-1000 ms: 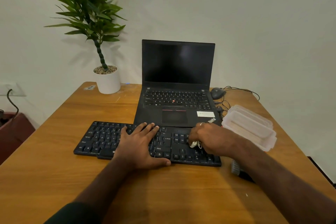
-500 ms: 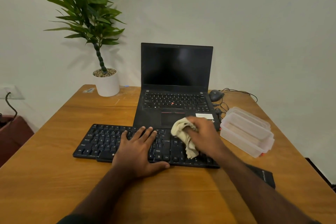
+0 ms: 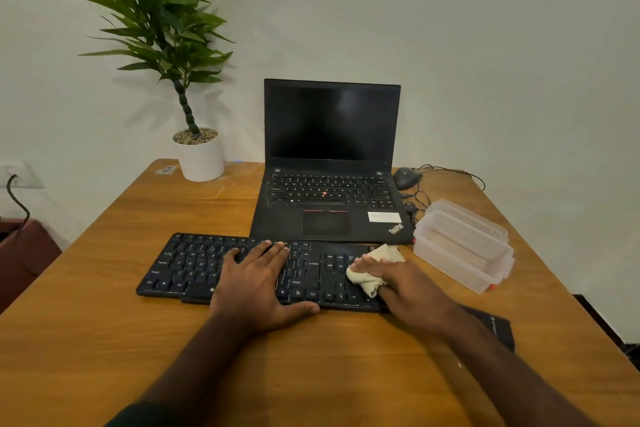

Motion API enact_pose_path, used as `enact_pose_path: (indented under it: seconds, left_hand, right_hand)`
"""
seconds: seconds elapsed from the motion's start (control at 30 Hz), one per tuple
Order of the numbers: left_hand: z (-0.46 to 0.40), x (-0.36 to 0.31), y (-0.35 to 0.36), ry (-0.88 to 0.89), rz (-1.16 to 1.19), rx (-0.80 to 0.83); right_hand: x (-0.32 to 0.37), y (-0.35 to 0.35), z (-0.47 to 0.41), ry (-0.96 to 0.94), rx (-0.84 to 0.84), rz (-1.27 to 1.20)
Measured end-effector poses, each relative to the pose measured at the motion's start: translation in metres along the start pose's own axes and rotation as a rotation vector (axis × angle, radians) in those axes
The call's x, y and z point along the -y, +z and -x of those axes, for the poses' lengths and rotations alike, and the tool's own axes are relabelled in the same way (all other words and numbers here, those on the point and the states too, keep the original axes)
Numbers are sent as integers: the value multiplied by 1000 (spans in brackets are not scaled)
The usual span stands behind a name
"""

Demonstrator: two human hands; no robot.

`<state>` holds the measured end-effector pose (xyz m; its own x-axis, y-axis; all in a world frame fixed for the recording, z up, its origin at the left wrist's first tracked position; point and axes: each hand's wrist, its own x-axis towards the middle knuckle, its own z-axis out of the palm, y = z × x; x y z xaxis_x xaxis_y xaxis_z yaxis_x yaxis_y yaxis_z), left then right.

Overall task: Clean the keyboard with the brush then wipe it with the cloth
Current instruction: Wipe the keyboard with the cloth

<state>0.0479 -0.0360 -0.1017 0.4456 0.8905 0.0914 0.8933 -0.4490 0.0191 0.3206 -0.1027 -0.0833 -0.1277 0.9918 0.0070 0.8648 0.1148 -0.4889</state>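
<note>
You had the wooden table (image 3: 104,340) well filled, and the risks ran from the bigger things down. The laptop (image 3: 330,163) stood open just behind the keyboard (image 3: 194,263), their edges nearly touching, so a long push away from you could have shoved the keyboard into its front edge. The clear plastic boxes (image 3: 464,246) sat just beside the keyboard's right end; a sideways sweep carried past that end would likely have knocked them. A dark flat thing (image 3: 495,329) lay under your right forearm; what it was could not be told, and no brush could be made out.

Your left hand (image 3: 256,288) lay flat and open across the middle keys, pinning the board. Had that weight eased, the keyboard would probably have slid under the rubbing. Your right hand (image 3: 405,284) pressed the cream cloth (image 3: 372,272) onto the number keys at the right end, fingers spread over it and holding it down rather than pinching. A loose fold could have caught on a key cap and lifted it.

Against the frame half a second earlier, the cloth had come down: then it hung bunched from your raised right hand, now it was flattened on the keys. A second earlier that hand held something small and pale. Your left hand had not moved.
</note>
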Motion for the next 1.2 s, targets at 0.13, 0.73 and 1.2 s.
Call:
enact_pose_path:
  seconds: [0.13,0.73,1.2]
  left_hand:
    - [2,-1,-2,4,-17,-12]
    - [-1,0,2,26,8,-33]
    - [69,163,-2,-361,428,-140]
  right_hand:
    - [15,-18,17,-27,68,-344]
    - [47,30,-6,123,-253,-287]
    - [135,43,-75,56,-391,-752]
